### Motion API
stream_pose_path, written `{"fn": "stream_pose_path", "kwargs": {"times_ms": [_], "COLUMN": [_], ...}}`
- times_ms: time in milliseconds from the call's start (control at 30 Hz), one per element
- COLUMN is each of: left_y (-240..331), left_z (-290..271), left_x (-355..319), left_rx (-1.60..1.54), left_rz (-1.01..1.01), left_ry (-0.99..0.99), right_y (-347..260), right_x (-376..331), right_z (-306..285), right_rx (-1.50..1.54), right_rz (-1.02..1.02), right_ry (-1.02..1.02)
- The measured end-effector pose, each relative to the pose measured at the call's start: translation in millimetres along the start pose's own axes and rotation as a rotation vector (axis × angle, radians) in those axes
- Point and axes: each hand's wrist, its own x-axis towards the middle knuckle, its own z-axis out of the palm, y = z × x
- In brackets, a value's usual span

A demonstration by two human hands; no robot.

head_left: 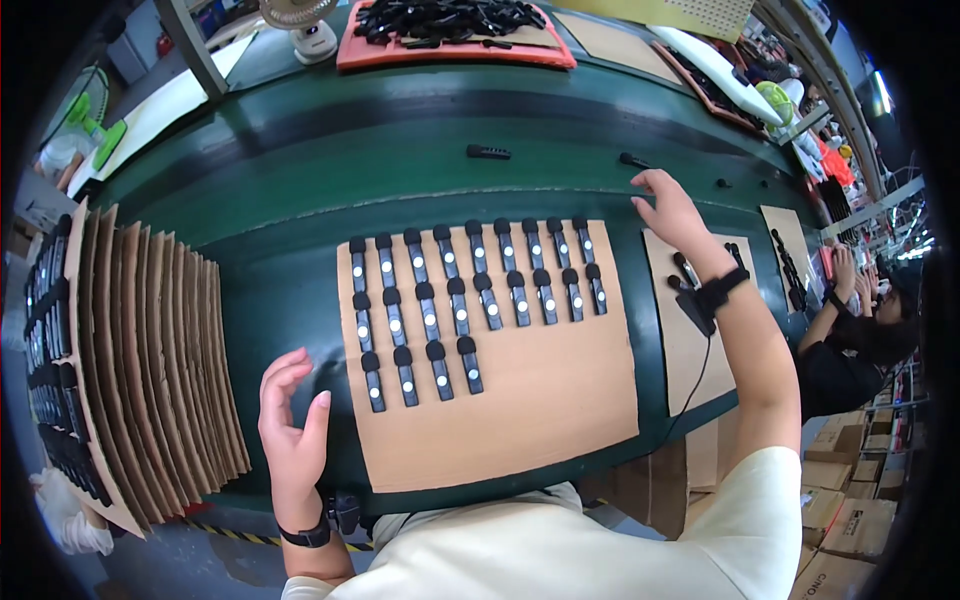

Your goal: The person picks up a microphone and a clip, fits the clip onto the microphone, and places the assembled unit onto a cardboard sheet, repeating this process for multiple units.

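A cardboard sheet [530, 410] lies in front of me with rows of small black clip-on microphones [430, 312], each with a dark foam tip and a white round dot. Two rows run across it, and a shorter third row fills only its left part. My left hand [293, 420] hovers beside the sheet's left edge, fingers apart and holding nothing. Reaching forward, my right hand [668, 210] has its thumb and fingers parted, just short of a loose black microphone [633, 160] on the green belt. Another loose microphone [489, 152] lies farther left on the belt.
Upright cardboard sheets [165, 360] stand stacked at left, the outermost bearing more microphones. A second cardboard sheet [700, 350] with a few microphones lies at right. A red-orange tray [455, 52] heaped with black parts stands at the back. A co-worker [860, 330] sits at far right.
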Motion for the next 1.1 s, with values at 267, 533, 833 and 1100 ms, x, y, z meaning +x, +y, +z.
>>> {"fn": "stream_pose_path", "kwargs": {"times_ms": [267,533,833,1100], "left_y": [10.7,13.9,9.6,15.9], "left_z": [-4.1,-2.4,-3.1,-11.9], "left_x": [-7.7,-3.1,-6.8,-13.8], "left_rx": [0.045,0.07,0.053,0.006], "left_rz": [-0.04,-0.06,-0.039,0.04], "left_ry": [0.086,0.108,0.112,0.096], "right_y": [66.3,-31.7,-144.1,-182.1], "right_x": [70.0,137.5,169.5,148.3], "right_z": [42.3,39.5,87.9,57.2], "right_rx": [-0.256,-0.062,-0.033,0.079], "right_rz": [0.076,-0.245,-0.334,-0.324], "right_ry": [-0.025,-0.035,-0.356,-0.411]}}
